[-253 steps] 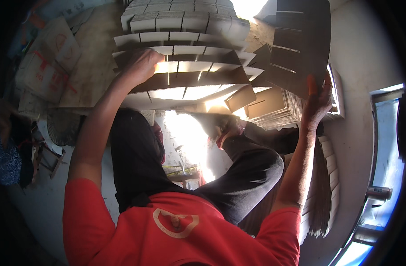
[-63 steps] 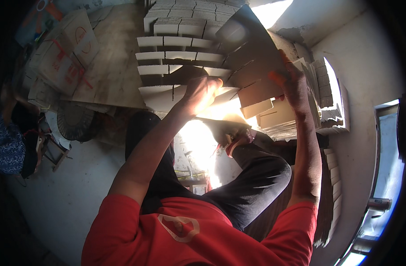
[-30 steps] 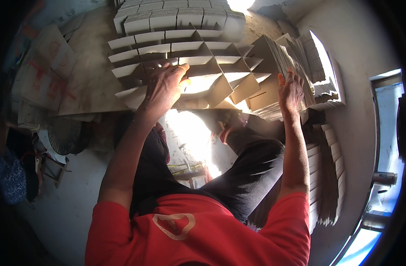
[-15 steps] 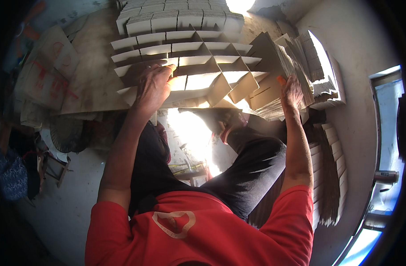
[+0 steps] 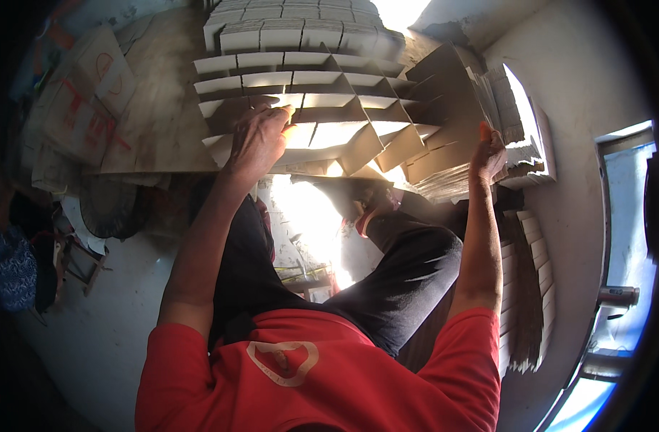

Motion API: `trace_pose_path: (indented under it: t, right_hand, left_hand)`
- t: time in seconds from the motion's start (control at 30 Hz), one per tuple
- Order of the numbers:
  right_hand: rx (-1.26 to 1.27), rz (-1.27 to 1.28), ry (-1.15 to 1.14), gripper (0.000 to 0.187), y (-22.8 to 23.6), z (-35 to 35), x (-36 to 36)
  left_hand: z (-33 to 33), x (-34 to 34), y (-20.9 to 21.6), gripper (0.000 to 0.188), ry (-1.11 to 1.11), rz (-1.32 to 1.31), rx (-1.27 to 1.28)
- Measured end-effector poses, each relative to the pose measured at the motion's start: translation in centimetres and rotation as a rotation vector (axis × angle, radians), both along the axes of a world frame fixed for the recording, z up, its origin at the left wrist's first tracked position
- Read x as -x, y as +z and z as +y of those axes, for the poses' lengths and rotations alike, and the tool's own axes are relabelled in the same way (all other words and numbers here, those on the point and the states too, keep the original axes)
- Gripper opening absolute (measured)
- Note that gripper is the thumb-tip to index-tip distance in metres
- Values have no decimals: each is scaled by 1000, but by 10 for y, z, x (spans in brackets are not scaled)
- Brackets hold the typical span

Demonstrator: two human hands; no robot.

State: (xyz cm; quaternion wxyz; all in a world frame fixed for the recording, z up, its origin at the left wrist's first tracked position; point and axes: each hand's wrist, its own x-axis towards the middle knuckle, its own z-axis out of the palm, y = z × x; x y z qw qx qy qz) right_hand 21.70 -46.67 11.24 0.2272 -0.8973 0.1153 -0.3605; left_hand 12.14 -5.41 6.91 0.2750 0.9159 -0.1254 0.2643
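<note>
A grid of slotted cardboard dividers [image 5: 322, 114] stands on the table in front of me, its long strips crossed by slanting ones at the right. My left hand [image 5: 261, 140] is closed on the grid's near left part, thumb and fingers pinching a divider strip. To the right, brown cardboard sheets [image 5: 444, 93] lean over a stack with its edges fanned. At their near right edge my right hand [image 5: 489, 153] is closed with the thumb up, apparently gripping a sheet; its fingertips are partly hidden.
Piled divider pieces [image 5: 286, 32] stand behind the grid. Further bundles of cardboard [image 5: 513, 108] lean near the right wall, and others [image 5: 534, 288] sit below table height. Cartons with red marks [image 5: 92, 108] stand at the left on the wooden table [image 5: 160, 93]. Bright sunlight falls between my legs.
The view has shifted slightly. My right hand has moved a little right and its fingers look more curled, while the sheets beside it have tilted up somewhat. My left hand stays on the grid.
</note>
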Motion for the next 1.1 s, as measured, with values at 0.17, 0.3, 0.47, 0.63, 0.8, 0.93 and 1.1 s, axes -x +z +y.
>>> trace_pose_path:
  t: [0.17,0.3,0.47,0.63,0.8,0.93,1.1]
  right_hand:
    - [238,41,-62,53,4,5,-7]
    - [333,123,-139,58,-5,-2,-13]
    - [207,108,-108,55,-7,-1,-14]
    - [59,-70,-10,48,-8,0,-12]
    - [-24,-49,7,43,3,9,-13]
    - [73,1,79,42,-9,-18,-23]
    - [48,128,256,43,-15,-11,-21]
  left_hand:
    - [2,-1,-6,31,23,24,-37]
    - [-2,-2,-4,31,-18,-31,5]
    - [2,-3,-11,29,-20,-42,-40]
    - [-1,-1,-9,30,6,-19,-51]
    - [2,0,-13,28,11,8,-69]
    - [-3,-2,-8,27,-1,1,-67]
    - [-2,-1,-8,28,14,20,-80]
